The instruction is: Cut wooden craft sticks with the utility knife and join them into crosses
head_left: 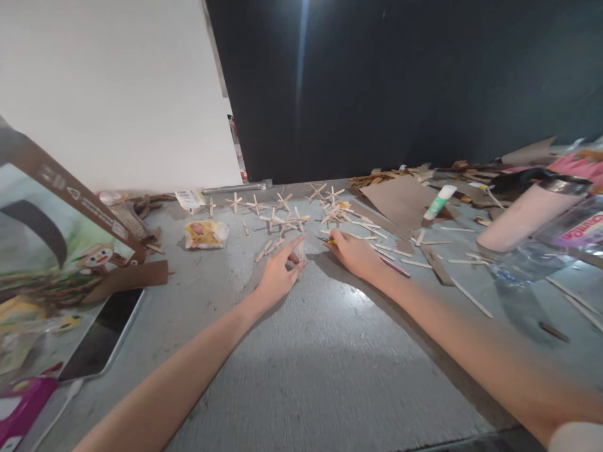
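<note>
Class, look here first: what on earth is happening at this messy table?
A person works at a grey table strewn with small wooden sticks, many already joined into crosses and stars. The left hand rests its fingertips at one short stick; the right hand grips a small yellow-tipped item, too small to identify. A glue tube lies beside brown cardboard to the right.

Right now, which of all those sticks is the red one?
The thin stick lying right beside the right hand, by its wrist. It is reddish; the other sticks are pale bare wood.
</note>
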Action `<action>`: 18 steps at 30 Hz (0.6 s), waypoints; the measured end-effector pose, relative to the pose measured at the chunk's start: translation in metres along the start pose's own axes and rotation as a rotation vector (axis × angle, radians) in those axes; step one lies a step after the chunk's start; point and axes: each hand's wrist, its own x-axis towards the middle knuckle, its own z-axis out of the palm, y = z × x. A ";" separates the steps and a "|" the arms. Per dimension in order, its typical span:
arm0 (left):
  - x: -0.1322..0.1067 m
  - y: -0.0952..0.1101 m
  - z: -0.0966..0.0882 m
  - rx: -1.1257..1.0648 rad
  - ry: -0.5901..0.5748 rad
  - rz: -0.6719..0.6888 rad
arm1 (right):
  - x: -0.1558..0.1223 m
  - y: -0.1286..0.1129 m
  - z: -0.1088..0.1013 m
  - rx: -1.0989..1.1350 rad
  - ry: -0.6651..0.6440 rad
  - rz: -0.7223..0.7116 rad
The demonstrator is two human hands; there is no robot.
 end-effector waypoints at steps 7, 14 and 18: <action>0.002 -0.008 0.002 0.324 -0.060 -0.048 | 0.001 0.006 0.003 -0.028 0.069 -0.096; 0.014 -0.015 -0.023 0.408 -0.247 -0.018 | 0.009 -0.006 -0.017 0.210 -0.206 -0.024; 0.016 -0.016 -0.028 0.381 -0.354 0.006 | -0.003 -0.015 -0.027 0.276 -0.344 -0.083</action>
